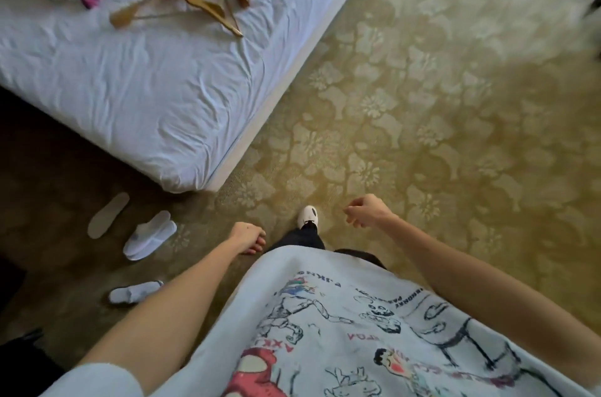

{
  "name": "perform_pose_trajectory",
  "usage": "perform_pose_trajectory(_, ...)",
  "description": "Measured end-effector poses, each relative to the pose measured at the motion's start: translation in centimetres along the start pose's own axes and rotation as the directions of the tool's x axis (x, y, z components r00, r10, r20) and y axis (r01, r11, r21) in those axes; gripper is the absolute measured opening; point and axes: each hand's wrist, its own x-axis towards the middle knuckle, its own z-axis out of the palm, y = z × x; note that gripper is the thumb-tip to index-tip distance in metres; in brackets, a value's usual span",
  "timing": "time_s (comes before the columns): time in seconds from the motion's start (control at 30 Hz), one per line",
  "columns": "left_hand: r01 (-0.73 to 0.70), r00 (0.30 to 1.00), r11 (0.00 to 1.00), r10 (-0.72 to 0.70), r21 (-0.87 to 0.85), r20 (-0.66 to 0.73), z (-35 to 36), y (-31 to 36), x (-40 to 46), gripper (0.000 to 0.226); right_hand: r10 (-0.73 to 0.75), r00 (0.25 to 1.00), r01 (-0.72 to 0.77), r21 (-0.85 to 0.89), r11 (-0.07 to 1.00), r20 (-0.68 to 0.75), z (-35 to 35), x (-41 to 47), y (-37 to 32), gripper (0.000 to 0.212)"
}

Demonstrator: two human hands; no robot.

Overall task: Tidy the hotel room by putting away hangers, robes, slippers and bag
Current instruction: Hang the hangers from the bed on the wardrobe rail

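Two hands, left hand (246,235) and right hand (364,212), fingers loosely curled, holding nothing; golden wooden hangers (182,3) on white-sheeted bed (130,87); white cloth slippers (148,239) on carpet.

both arms lowered; left hand (247,238) and right hand (365,212) loosely curled, empty.

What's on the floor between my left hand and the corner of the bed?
Head view: only bare patterned carpet between left hand and bed corner; the slippers lie off left.

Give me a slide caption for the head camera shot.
Empty-handed person beside bed strewn with wooden hangers; white slippers scattered on patterned carpet.
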Motion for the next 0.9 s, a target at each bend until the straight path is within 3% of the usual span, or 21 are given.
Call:
perform_pose_trajectory(0.2,-0.176,0.981,0.984,0.172,0.035,0.094,0.8,20.1,3.4,0.014,0.131,0.984,-0.126,0.053,0.991,-0.120,-12.4,5.6,-0.1,0.022)
perform_pose_trajectory(0.4,-0.291,0.939,0.954,0.271,0.070,0.213,3.8,40.1,7.5,0.013,0.307,0.947,-0.291,0.156,0.944,-0.094,-23.0,12.8,1.3,0.020)
perform_pose_trajectory(0.53,-0.341,0.927,0.934,0.317,0.101,0.200,5.0,53.3,10.9,0.013,0.342,0.932,-0.307,0.238,0.921,-0.122,-32.1,19.8,-0.5,0.021)
perform_pose_trajectory(0.67,-0.333,0.938,0.928,0.307,0.167,0.163,4.2,62.9,13.2,0.014,0.267,0.954,-0.237,0.201,0.950,-0.135,-41.6,25.3,-7.2,0.022)
perform_pose_trajectory(0.9,-0.216,0.976,0.971,0.212,0.105,0.044,0.0,71.3,18.9,0.020,-0.110,0.990,0.114,0.041,0.993,-0.085,-54.7,35.3,-24.8,0.022)
